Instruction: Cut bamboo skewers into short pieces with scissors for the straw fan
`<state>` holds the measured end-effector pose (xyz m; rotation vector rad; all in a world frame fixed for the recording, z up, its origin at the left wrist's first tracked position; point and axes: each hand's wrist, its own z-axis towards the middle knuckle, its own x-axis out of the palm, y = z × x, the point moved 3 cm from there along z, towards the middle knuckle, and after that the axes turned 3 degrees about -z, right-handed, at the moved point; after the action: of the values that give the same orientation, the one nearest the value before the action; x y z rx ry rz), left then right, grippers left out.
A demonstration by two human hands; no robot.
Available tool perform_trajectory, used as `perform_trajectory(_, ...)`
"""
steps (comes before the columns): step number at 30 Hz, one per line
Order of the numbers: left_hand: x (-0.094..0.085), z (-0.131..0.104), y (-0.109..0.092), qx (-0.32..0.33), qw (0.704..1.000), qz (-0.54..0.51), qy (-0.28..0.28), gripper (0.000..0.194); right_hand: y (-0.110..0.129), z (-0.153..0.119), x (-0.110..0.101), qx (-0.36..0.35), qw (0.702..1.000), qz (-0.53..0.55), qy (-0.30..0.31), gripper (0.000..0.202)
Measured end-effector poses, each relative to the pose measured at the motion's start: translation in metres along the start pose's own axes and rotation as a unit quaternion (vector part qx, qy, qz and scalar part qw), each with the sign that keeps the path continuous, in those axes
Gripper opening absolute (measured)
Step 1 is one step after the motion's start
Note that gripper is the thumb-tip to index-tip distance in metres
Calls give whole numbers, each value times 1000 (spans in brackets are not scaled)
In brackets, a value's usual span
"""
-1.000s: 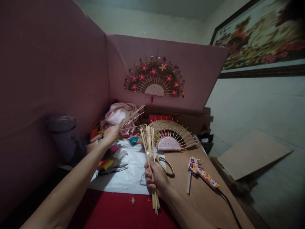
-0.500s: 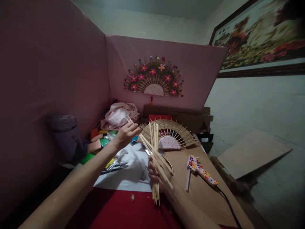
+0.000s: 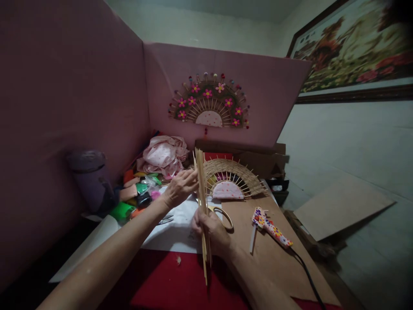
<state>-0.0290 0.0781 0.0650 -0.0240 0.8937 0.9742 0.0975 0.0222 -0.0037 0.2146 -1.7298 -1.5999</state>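
Observation:
A bundle of thin bamboo sticks (image 3: 201, 185) stands nearly upright in front of me. Wrapped round its lower half is my right hand (image 3: 213, 232), closed on the sticks. My left hand (image 3: 180, 187) is at the bundle's upper left side, its bent fingers closed against the sticks. Just behind lies a half-round woven fan (image 3: 254, 174) with stick ribs and a dotted pink centre. Beside my right hand, scissors with a gold-coloured handle (image 3: 230, 219) are partly hidden by the hand and sticks.
A flower-patterned glue gun (image 3: 271, 226) with a black cord lies on brown board (image 3: 241, 249) at right. Coloured clay packs (image 3: 129, 193), crumpled dotted cloth (image 3: 164, 153) and a purple bottle (image 3: 92, 181) stand left. A decorated fan (image 3: 208, 94) hangs on the pink panel.
My left hand has moved right to the bundle with its sticks. The slanted, crossed sticks now stand together, more upright, in my right hand.

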Motion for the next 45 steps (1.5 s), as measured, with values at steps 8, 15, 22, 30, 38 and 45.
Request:
perform_trajectory(8,-26,-24,-27,-178,984,9,-7,32,27,-10,5,-245,957,-28,-150,38)
perform_trajectory(15,-51,-74,-50,-245,960,6,138,16,-20,11,-8,-106,983,-75,-130,45)
perform_trajectory(22,-89,-138,-17,-409,871,113,248,34,-29,9,-11,-123,982,-88,-115,40)
perform_trajectory(30,-63,-141,3,-421,834,68,350,67,-19,6,-5,-110,983,-63,-136,41)
perform_trajectory(38,-27,-107,18,-419,846,63,323,47,-22,8,-7,-120,982,-65,-133,41)
perform_trajectory(45,13,-80,35,-414,855,55,308,49,-23,9,-9,-128,981,-74,-123,39)
